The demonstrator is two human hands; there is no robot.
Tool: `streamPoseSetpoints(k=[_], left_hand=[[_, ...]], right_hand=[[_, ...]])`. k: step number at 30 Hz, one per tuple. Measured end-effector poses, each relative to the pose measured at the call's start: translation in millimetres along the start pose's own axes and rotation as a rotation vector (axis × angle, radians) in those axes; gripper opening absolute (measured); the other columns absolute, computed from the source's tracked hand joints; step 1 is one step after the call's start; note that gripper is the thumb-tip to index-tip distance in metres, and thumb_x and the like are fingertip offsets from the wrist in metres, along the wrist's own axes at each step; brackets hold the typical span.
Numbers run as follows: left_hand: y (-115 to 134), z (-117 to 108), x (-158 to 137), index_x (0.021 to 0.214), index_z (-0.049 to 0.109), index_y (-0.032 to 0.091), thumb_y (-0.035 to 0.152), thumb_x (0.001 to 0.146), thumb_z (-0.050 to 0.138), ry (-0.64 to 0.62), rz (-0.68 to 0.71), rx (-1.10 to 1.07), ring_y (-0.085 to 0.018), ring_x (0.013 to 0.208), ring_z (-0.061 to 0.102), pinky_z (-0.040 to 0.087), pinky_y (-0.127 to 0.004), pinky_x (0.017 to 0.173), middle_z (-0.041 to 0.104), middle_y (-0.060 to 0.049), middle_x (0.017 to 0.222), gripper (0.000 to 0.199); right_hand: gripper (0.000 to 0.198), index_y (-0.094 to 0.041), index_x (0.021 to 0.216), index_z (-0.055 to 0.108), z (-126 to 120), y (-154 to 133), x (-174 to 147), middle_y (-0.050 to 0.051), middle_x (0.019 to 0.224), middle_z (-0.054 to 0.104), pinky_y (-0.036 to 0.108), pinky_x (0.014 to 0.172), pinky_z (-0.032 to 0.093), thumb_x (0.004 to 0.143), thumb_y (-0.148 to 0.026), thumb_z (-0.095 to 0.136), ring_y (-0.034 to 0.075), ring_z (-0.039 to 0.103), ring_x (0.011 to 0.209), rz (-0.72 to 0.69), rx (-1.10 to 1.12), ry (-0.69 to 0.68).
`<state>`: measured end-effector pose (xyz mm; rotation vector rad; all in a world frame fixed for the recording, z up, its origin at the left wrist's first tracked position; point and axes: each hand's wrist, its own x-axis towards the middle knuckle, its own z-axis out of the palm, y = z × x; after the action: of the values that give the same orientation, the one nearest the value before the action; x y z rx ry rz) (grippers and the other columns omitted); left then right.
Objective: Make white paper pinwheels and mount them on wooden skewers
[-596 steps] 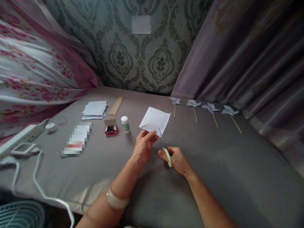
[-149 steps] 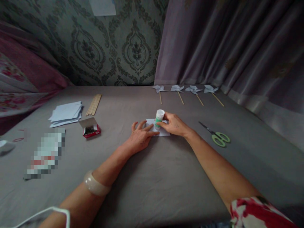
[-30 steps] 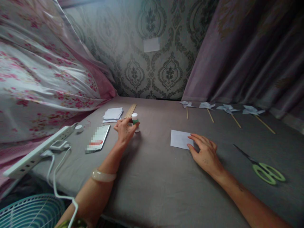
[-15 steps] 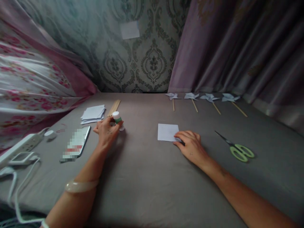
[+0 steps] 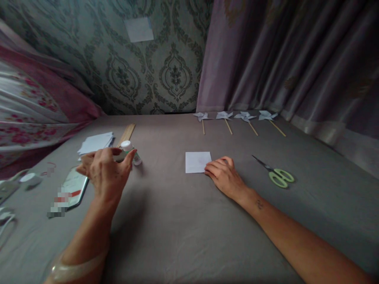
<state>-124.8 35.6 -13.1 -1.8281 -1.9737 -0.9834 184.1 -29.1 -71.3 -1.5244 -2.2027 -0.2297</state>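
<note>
A small bottle (image 5: 127, 146) with a white cap and a green label stands upright at the left. My left hand (image 5: 108, 171) is just in front of it, thumb and fingers spread, hiding part of the bottle. It appears to hold nothing. Near the middle a square of white paper (image 5: 197, 162) lies flat on the grey cloth. Fingers of my right hand (image 5: 223, 173) are bent together over its lower right corner; the thumb is hidden. To the right of that hand lie scissors (image 5: 275, 173) with green handles, their blades pointing away to the left.
Several paper pinwheels (image 5: 244, 116) on sticks lie along the back right. At left are a stack of white paper (image 5: 96, 142), a bundle of wooden sticks (image 5: 126, 133), a phone (image 5: 72, 189) and a white round object (image 5: 29, 179). A patterned wall and curtains (image 5: 237, 59) border the surface.
My left hand has opened from around the bottle and drawn back toward me. My right hand still touches the paper's corner. The whole view has shifted, so things appear further left.
</note>
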Motion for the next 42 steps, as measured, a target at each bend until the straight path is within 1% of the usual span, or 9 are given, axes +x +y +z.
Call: streamPoseSetpoints(k=[3,9,16,19,22,26,33,39,42], left_hand=[[13,3,-7,0.086,0.065,0.021,0.049,0.085,0.056,-0.016,0.254,-0.136,-0.029,0.106,0.053,0.032,-0.048,0.095,0.069,-0.007,0.09,0.029],[41,23,-27,0.089,0.069,0.025,0.042,0.085,0.061,-0.267,0.666,-0.326,-0.025,0.098,0.057,0.032,-0.042,0.092,0.073,-0.004,0.093,0.019],[64,29,-47,0.099,0.068,0.024,0.042,0.084,0.063,-0.491,0.857,-0.367,-0.025,0.105,0.054,0.029,-0.043,0.094,0.072,-0.005,0.105,0.024],[70,29,-51,0.097,0.068,0.024,0.038,0.085,0.061,-0.544,0.918,-0.358,-0.024,0.105,0.054,0.028,-0.043,0.093,0.072,-0.005,0.103,0.021],[77,27,-55,0.097,0.068,0.023,0.033,0.086,0.058,-0.548,0.956,-0.339,-0.024,0.104,0.054,0.028,-0.044,0.093,0.072,-0.005,0.101,0.018],[85,24,-61,0.093,0.068,0.022,0.029,0.085,0.056,-0.483,0.964,-0.306,-0.025,0.1,0.057,0.029,-0.045,0.092,0.073,-0.006,0.094,0.017],[91,27,-66,0.081,0.069,0.02,0.019,0.086,0.05,-0.459,0.975,-0.257,-0.022,0.092,0.06,0.031,-0.043,0.09,0.073,-0.006,0.084,0.019],[97,32,-66,0.078,0.07,0.02,0.024,0.087,0.051,-0.491,0.88,-0.274,-0.021,0.086,0.061,0.032,-0.044,0.089,0.073,-0.006,0.081,0.021],[101,33,-65,0.079,0.072,0.022,0.025,0.085,0.053,-0.521,0.812,-0.296,-0.022,0.085,0.061,0.033,-0.044,0.089,0.073,-0.005,0.082,0.02]], right_hand=[[0.018,-0.019,0.084,0.07,0,0,0,0.005,0.091,0.072,0.038,0.091,0.03,0.092,-0.018,0.053,0.019,0.059,0.086,-0.045,-0.06,-0.007],[0.019,-0.017,0.087,0.07,0,4,1,0.007,0.093,0.07,0.034,0.084,0.036,0.092,-0.016,0.052,0.019,0.059,0.084,-0.106,-0.069,-0.025],[0.021,-0.016,0.094,0.068,-5,11,0,0.008,0.098,0.07,0.032,0.083,0.039,0.093,-0.013,0.048,0.019,0.06,0.087,-0.323,0.025,-0.077],[0.022,-0.016,0.092,0.069,-7,14,1,0.007,0.096,0.071,0.033,0.084,0.039,0.093,-0.013,0.048,0.018,0.06,0.087,-0.346,0.1,-0.073],[0.021,-0.02,0.091,0.071,-8,18,1,0.006,0.098,0.07,0.033,0.084,0.041,0.093,-0.017,0.05,0.018,0.059,0.09,-0.301,0.202,-0.024],[0.017,-0.021,0.087,0.073,-6,24,1,0.006,0.095,0.066,0.031,0.079,0.042,0.091,-0.022,0.056,0.019,0.054,0.088,-0.199,0.259,0.026],[0.015,-0.021,0.086,0.072,-6,20,-1,0.005,0.089,0.066,0.033,0.078,0.04,0.089,-0.02,0.058,0.019,0.053,0.087,-0.148,0.162,-0.04],[0.01,-0.02,0.092,0.07,-12,0,-3,0.007,0.095,0.066,0.035,0.082,0.041,0.084,-0.024,0.066,0.021,0.054,0.091,-0.037,0.226,-0.043],[0.007,-0.02,0.088,0.07,-12,-10,-3,0.006,0.091,0.067,0.034,0.083,0.042,0.083,-0.024,0.067,0.02,0.056,0.09,0.019,0.299,-0.059]])
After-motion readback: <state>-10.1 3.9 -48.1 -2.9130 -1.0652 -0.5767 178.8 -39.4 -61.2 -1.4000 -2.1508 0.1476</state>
